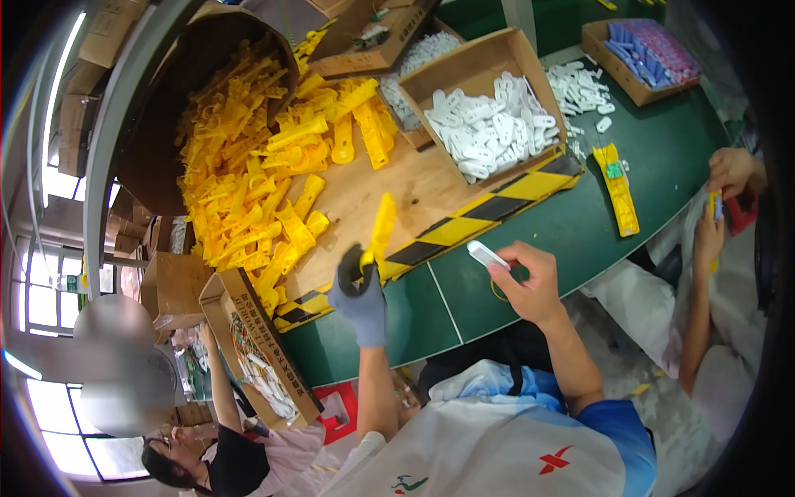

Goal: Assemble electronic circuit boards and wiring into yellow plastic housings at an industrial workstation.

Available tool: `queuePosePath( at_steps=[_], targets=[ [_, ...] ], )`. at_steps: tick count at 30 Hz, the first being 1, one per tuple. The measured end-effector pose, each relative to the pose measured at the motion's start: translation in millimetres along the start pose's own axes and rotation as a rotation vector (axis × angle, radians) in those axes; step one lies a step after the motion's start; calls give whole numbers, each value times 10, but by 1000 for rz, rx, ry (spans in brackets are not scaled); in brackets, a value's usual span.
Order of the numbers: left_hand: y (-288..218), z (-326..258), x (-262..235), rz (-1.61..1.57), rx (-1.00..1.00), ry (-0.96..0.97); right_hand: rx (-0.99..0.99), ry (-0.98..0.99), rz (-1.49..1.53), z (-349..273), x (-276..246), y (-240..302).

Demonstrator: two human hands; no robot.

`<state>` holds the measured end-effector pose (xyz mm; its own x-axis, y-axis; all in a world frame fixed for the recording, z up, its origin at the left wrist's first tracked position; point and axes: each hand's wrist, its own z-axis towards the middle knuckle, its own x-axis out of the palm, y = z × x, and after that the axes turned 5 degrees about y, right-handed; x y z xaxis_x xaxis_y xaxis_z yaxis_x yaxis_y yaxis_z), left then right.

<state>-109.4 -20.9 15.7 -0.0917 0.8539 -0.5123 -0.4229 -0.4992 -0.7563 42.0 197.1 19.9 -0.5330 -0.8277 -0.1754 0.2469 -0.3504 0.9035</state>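
My left hand [360,302], in a grey glove with dark patches, is closed round the lower end of a yellow plastic piece [383,225]. The piece stands upright over the striped edge of the wooden board. My right hand [532,286] is bare and pinches a small white oval plastic part [485,254] between thumb and fingers, above the green table. A thin yellow loop shows by the right fingers; I cannot tell what it is. To the left and ahead of my left hand lies a large heap of yellow plastic pieces [286,228].
A cardboard box [464,73] of white parts [493,124] stands on the board behind black-and-yellow edging [476,222]. A yellow piece with a green circuit board [619,195] lies at right. A box of wires [263,360] is at left. Co-workers' hands [733,170] work at right.
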Motion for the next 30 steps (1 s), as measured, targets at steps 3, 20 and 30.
queuePosePath(
  at_steps=[3,20,30],
  targets=[
    [-67,-486,-203,-420,-145,31,25,86,-28,144,106,14],
    [212,-418,-597,-766,-204,410,85,415,57,87,107,-64],
    [534,-450,-432,-1148,-366,455,489,805,1060,-8,281,-9]
  ],
)
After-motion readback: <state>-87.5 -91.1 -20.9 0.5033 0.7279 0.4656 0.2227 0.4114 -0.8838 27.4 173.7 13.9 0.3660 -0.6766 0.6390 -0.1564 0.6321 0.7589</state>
